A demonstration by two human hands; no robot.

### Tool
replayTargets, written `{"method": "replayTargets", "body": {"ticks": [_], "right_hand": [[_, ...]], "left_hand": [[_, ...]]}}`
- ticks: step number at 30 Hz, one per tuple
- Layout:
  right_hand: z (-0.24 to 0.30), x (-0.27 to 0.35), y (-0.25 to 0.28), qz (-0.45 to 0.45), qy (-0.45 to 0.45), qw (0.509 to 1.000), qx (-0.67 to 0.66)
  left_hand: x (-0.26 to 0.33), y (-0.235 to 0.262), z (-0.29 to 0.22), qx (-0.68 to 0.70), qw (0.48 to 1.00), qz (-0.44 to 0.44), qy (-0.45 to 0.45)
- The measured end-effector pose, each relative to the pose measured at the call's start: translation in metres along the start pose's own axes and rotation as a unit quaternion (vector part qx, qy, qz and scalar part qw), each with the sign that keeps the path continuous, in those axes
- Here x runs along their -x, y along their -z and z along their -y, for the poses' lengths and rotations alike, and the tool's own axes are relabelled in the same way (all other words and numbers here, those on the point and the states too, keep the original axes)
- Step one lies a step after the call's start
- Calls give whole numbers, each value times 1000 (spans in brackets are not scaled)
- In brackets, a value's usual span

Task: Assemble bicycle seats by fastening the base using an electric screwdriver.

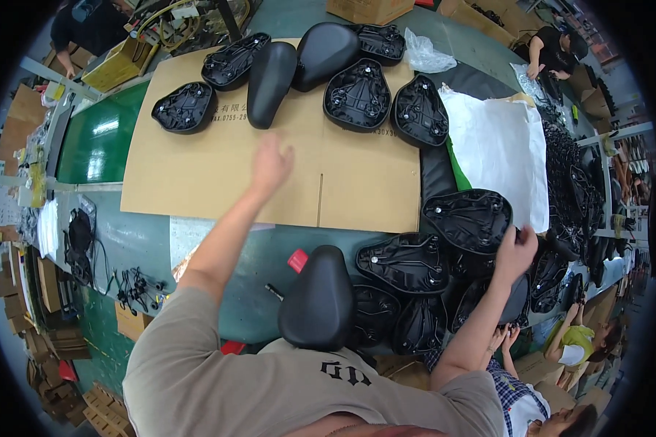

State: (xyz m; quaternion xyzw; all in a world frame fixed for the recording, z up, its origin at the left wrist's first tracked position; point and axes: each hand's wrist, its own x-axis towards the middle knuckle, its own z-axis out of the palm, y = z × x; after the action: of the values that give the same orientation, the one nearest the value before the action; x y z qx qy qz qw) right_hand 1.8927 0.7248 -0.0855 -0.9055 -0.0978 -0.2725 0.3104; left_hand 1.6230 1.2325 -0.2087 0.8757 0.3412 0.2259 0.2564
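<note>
My left hand point(271, 166), slightly blurred, is over the cardboard sheet point(219, 175), just below the narrow end of a smooth black bicycle saddle point(271, 80). Its thumb stands apart from its fingers and nothing shows in it. At the right, my right hand point(516, 255) is bent at the edge of an upturned saddle point(468, 218) on a pile. Whether its blurred fingers grip that saddle is unclear. Another upturned saddle point(402, 262) lies left of the pile. A smooth saddle point(319, 298) is right-side up close to my body.
Several saddles, such as an upturned one point(357, 95), line the cardboard's far edge. White sheeting point(496, 146) lies at right beside a clear plastic bag point(426, 52). A green surface point(102, 138) is at left. Co-workers, one in black point(554, 51), are around the table.
</note>
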Motion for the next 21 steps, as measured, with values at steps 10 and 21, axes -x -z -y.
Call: {"method": "replayTargets", "body": {"ticks": [10,21], "right_hand": [[161,10,-314,308,-593,636,-386],[105,-23,-375,95,-514,633,-572]], "left_hand": [[-140,-8,51,-188,980,-34,64],[-176,-27,-6,-104,986,92,96]]}}
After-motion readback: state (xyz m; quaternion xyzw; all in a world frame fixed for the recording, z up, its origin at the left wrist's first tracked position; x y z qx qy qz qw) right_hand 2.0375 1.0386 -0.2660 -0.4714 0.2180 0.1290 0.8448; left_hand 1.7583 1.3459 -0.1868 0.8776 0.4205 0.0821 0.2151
